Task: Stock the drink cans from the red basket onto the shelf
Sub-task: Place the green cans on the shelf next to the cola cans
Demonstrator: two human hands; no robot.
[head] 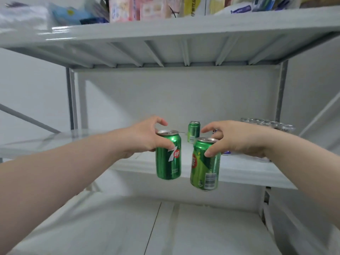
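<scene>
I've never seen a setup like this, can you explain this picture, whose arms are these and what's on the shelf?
No machine here: one camera worn on a person's head looks forward and down at their bare arms. The left hand grips a green 7up can, the right hand a second green can, tilted, both in front of the middle shelf. On it stand a third green can at the back and a cluster of cans at right. The upper shelf holds packaged goods.

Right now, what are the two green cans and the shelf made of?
The 7up can in the left hand looks like thin metal, likely aluminium: shiny silver top with pull tab, glossy green print. The second can in the right hand looks the same. The shelf seems painted metal, pale grey and slightly glossy, though I can't be sure.
</scene>
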